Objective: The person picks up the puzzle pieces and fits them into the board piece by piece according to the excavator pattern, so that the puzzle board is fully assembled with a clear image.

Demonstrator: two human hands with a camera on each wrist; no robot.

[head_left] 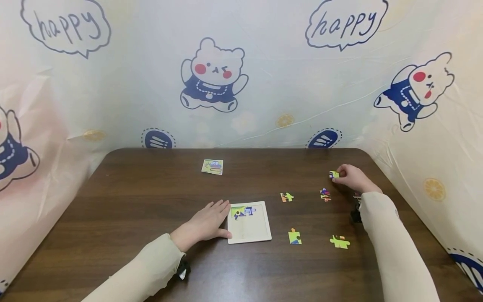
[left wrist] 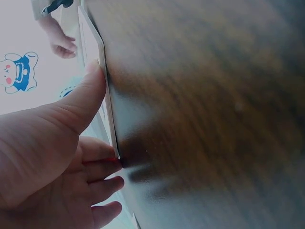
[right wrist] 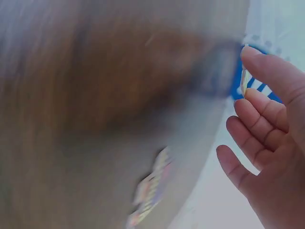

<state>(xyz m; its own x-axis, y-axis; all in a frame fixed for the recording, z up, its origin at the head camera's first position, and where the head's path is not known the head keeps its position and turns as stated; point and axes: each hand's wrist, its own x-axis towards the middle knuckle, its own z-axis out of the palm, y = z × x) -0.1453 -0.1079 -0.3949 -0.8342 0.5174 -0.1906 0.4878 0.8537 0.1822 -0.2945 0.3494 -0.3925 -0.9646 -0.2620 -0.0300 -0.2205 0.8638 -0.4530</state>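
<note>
My right hand (head_left: 354,178) pinches a small green and blue puzzle piece (head_left: 333,174) at the far right of the table. In the right wrist view that piece (right wrist: 244,82) appears edge-on between thumb and fingertips, clear of the tabletop. Along the left side of a white square puzzle tray (head_left: 247,235) rests my left hand (head_left: 209,220), fingers extended. Its thumb (left wrist: 91,78) lies on the tray's edge, and the fingertips touch near the far corner. Joined green and blue pieces (head_left: 247,211) fill part of the tray's far left side.
Right of the tray lie loose pieces: an orange and green one (head_left: 286,197), a multicoloured one (head_left: 325,195), a green one with a blue corner (head_left: 294,237) and another green one (head_left: 340,242). A square picture card (head_left: 213,167) lies toward the back of the brown table (head_left: 124,218).
</note>
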